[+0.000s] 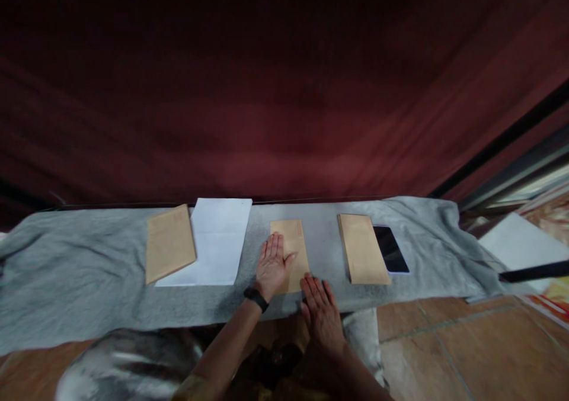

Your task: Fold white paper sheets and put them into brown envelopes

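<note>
A brown envelope [294, 244] lies flat in front of me on the grey cloth. My left hand [272, 266], with a dark band on its wrist, rests flat on the envelope's left side, fingers stretched out. Near the envelope's lower right corner is my right hand [320, 309], its fingers extended over the cloth's front edge; whether it touches the paper I cannot tell. Neither hand grips anything. To the left, a stack of brown envelopes [170, 244] overlaps white paper sheets [222, 241]. Another stack of brown envelopes [363, 249] lies to the right.
The grey cloth [89, 265] covers a long narrow surface. A dark-screened phone [392, 250] lies beside the right-hand stack, partly behind it. A dark red curtain [284, 122] hangs behind. At far right are a white panel [524, 244] and a dark bar [536, 272]. Tiled floor [444, 342] shows below.
</note>
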### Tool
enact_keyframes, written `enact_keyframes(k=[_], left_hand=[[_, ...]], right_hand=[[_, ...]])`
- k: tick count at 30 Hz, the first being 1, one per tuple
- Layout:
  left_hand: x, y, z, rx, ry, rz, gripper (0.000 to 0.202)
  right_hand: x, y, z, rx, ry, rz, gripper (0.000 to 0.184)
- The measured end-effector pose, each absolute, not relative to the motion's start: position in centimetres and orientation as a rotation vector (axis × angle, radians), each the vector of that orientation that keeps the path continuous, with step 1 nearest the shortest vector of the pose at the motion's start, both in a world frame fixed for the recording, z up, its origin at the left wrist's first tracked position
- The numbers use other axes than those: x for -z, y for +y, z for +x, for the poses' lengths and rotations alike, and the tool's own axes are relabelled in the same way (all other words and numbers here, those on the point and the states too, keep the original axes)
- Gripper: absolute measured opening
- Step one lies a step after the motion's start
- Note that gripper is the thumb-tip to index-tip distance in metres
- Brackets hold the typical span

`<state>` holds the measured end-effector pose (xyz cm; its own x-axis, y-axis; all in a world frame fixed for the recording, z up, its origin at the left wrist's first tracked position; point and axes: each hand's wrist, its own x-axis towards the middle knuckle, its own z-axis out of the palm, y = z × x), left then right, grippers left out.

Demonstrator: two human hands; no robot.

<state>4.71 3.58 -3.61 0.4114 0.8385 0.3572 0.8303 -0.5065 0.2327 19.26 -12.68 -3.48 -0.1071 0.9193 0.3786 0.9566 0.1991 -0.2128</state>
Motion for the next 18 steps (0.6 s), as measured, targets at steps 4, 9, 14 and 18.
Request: enact_keyframes(k=[4, 9, 14, 18], left_hand=[[3.3, 2.5, 3.6, -0.654, 1.599, 2.635, 0.069], [1.8, -0.3, 1.5, -0.52, 1.366, 2.768, 0.053], [1.0, -3.7, -0.4, -0.374, 0.973, 2.917, 0.053], [2.0, -4.7, -0.9, -0.354, 0.965, 2.935, 0.06]], right_hand=[[3.6, -12.7, 18.9, 0.12, -2.009, -1.752, 0.055], [3.6, -12.5, 18.9, 0.071, -1.98, -1.779, 0.05], [2.6, -10.6, 18.4, -0.015, -1.999, -1.713, 0.051], [1.8, -9.0, 16.8, -0.109, -2.114, -1.618, 0.053]])
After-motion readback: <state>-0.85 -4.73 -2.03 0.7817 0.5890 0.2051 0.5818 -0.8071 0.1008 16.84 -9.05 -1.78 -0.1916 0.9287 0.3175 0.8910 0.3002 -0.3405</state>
